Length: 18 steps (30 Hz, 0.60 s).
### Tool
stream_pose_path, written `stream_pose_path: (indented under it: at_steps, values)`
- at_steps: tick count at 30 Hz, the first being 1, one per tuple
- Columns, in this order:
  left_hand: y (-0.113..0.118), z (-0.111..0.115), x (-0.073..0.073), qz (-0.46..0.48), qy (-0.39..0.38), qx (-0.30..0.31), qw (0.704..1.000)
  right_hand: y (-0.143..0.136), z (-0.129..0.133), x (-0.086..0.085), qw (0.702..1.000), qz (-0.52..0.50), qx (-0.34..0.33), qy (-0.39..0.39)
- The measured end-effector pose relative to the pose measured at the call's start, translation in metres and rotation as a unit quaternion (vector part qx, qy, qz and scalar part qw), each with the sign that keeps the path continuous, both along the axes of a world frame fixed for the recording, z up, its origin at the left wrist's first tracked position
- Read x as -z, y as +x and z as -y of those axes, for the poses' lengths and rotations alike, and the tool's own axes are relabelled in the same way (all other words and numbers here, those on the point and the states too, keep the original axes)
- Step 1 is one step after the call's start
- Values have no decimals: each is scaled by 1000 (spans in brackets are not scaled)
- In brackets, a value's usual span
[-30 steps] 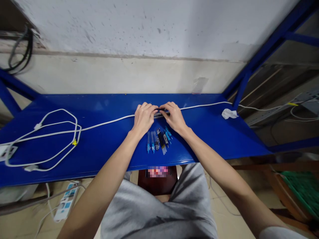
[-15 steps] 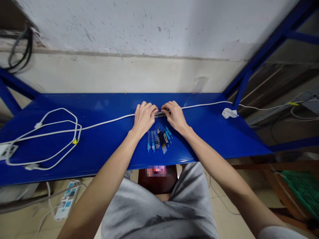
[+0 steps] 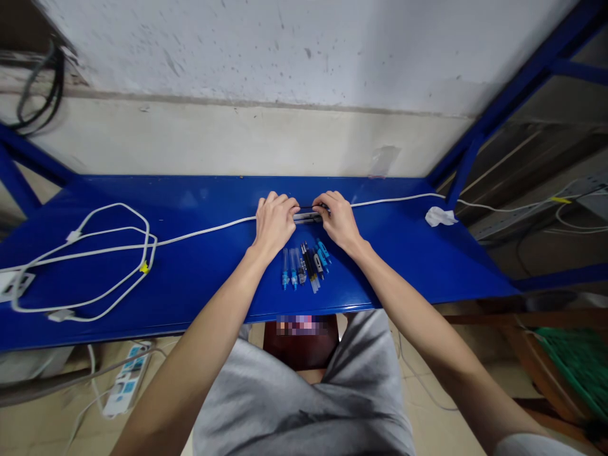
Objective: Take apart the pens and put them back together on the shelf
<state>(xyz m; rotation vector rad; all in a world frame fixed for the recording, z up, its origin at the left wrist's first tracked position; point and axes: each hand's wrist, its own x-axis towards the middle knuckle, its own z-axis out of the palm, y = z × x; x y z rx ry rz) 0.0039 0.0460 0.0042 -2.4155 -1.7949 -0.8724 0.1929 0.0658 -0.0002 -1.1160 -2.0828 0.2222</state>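
Note:
My left hand (image 3: 276,221) and my right hand (image 3: 338,218) face each other over the middle of the blue shelf, fingers pinched. Between their fingertips runs a thin dark rod (image 3: 306,207), each end hidden in a pinch. Just below it, several clear and grey pen-like pieces (image 3: 308,218) lie crosswise, partly covered by the fingers. Closer to the front edge is a row of pen parts: clear barrels with blue tips (image 3: 289,269), dark refills with pale ends (image 3: 310,269), and grey and blue clip pieces (image 3: 323,252).
A white cable (image 3: 204,234) crosses the blue shelf (image 3: 213,285) behind the hands, with a looped cable (image 3: 149,240) at left. Crumpled white tissue (image 3: 440,216) lies at right. Blue frame posts (image 3: 463,171) and a wall (image 3: 247,139) bound the shelf. A power strip (image 3: 127,380) is below.
My hands have drawn slightly apart, mainly the right one moving right, so more of the dark rod shows between them. The row of pen parts lies as before; the view has shifted a little.

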Motion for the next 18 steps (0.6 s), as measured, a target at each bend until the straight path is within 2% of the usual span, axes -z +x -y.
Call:
stream_pose_path:
  at_steps: [9, 18]
  values:
    - [-4, -1, 0, 23, 0, -37, 999, 6, -2, -4, 999, -35, 33, 15]
    - [-2, -2, 0, 8, 4, -37, 999, -2, 9, -7, 995, -52, 87, -3]
